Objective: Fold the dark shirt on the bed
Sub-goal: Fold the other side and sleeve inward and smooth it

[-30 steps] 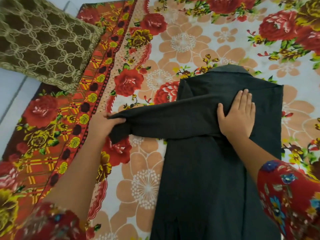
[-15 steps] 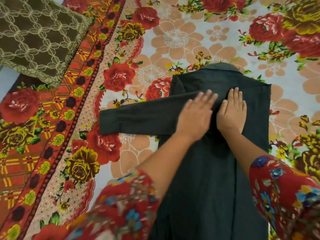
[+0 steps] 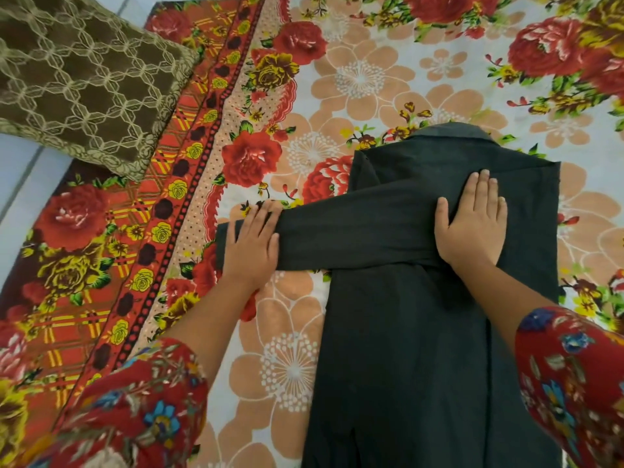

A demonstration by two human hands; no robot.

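Observation:
The dark shirt (image 3: 415,349) lies flat on the floral bedsheet (image 3: 364,79), collar at the far end, its body running toward me. One sleeve (image 3: 354,236) is folded across the chest and sticks out to the left past the shirt's edge. My left hand (image 3: 251,244) lies flat on the sleeve's cuff end, fingers straight, pressing it onto the sheet. My right hand (image 3: 471,221) presses flat on the upper chest where the sleeve crosses, fingers straight and pointing away from me.
A brown patterned cushion (image 3: 77,79) lies at the far left, partly over the sheet's red border (image 3: 162,204). Pale floor (image 3: 17,184) shows beyond the left edge. Flowered sheet stretches to the right of the shirt and beyond its collar.
My left hand let go of the cuff, swept flat along the sleeve to the chest, and is now back out at the cuff end, pressing flat. My right hand stayed in place.

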